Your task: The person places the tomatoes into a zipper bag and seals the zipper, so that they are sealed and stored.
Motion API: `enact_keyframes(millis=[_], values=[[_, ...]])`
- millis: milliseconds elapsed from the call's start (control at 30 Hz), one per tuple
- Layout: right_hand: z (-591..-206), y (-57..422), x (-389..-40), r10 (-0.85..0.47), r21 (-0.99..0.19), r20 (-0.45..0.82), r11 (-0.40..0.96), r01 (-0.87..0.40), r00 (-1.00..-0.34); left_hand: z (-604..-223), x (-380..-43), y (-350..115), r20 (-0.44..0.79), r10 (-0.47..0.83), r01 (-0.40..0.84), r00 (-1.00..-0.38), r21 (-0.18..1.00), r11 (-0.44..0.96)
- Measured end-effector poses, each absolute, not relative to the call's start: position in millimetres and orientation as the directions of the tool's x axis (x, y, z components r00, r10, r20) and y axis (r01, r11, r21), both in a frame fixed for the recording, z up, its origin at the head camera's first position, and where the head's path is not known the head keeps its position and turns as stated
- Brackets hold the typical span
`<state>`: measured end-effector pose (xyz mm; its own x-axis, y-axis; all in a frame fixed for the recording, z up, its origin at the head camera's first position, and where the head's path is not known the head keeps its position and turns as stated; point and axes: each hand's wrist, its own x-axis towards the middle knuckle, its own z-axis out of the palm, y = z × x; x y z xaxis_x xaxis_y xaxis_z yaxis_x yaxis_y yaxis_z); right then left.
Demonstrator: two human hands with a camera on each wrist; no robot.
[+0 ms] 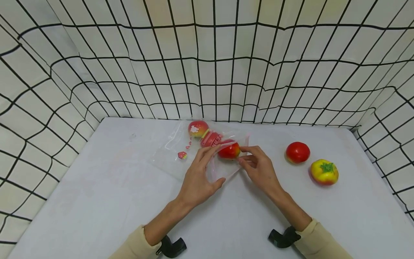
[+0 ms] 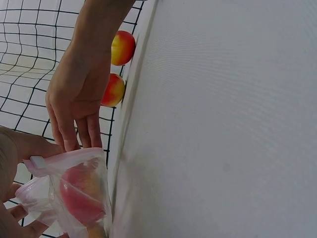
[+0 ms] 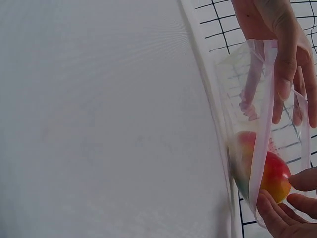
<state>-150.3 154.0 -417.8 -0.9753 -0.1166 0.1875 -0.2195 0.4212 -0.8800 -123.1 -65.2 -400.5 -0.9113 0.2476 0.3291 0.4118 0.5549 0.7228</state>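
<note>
A clear zip bag [image 1: 169, 154] with pink edging and red printing lies in the middle of the table. My left hand [image 1: 197, 181] is at its mouth, thumb and fingers spread apart, keeping the two rims apart. At the mouth's other side, my right hand [image 1: 260, 169] pinches one end of a red-and-yellow mango [image 1: 229, 150] with thumb and fingers. In the right wrist view this mango [image 3: 276, 176] sits between the rims, fingertips touching it. Another red-and-yellow fruit [image 1: 200, 130] shows through the plastic at the bag's far end. My left palm is hidden in the head view.
Right of the bag are a shiny red fruit [image 1: 297, 152] and a yellow-red fruit [image 1: 324, 172] with a green leafy top. A black grid net [image 1: 215, 72] rises along the back and both sides of the white table [image 1: 106, 187].
</note>
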Motion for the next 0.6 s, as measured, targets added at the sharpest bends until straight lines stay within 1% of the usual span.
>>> enact_keyframes(millis=[333, 600], values=[[-419, 159, -148, -0.161, -0.885, 0.190, 0.399, -0.239, -0.969, -400, -123, -66, 0.329, 0.240, 0.407, -0.913, 0.729, 0.550], [-418, 171, -147, -0.148, -0.873, 0.164, 0.438, -0.213, -0.975, -401, -123, -65, 0.325, 0.237, 0.402, -0.916, 0.733, 0.549]])
